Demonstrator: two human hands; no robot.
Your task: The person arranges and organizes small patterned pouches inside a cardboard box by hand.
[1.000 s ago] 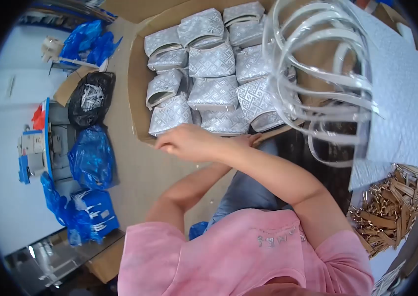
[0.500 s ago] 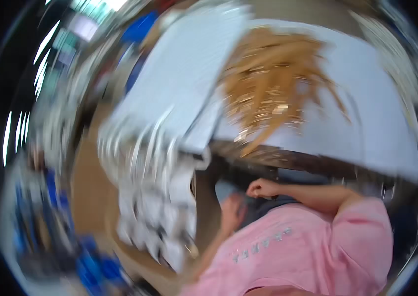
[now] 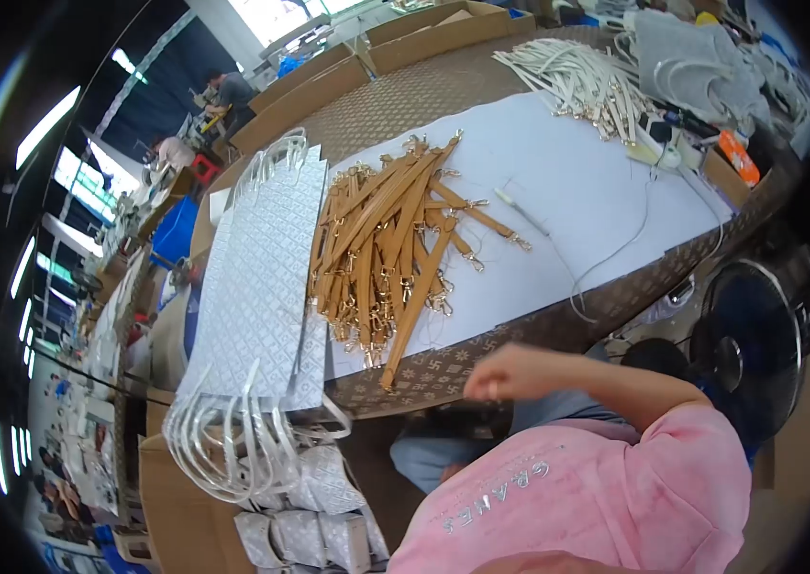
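Note:
My right hand [image 3: 510,373] hangs over my lap beside the table's front edge, its fingers curled in, with nothing showing in them; the fingertips are slightly blurred. Of my left hand only a bit of skin [image 3: 453,472] shows between my shirt and my leg, so its fingers are hidden. Closest to the right hand on the tabletop lies a pile of tan straps [image 3: 390,234] with gold metal clasps. Left of it are silver-white patterned bag panels [image 3: 256,268] in a stack, their clear-white handles [image 3: 252,445] hanging over the edge. Neither hand touches these.
White paper [image 3: 491,277] covers part of the brown patterned table [image 3: 443,373]. A pen-like tool [image 3: 522,212] with a cable lies on it. White straps [image 3: 577,81] sit at the back. A fan [image 3: 749,335] stands right; a carton [image 3: 185,507] of white pieces sits below left.
The view has swung and steadied. My right hand has moved away from my left hand, which has dropped mostly out of sight. The straps and panels still lie on the table.

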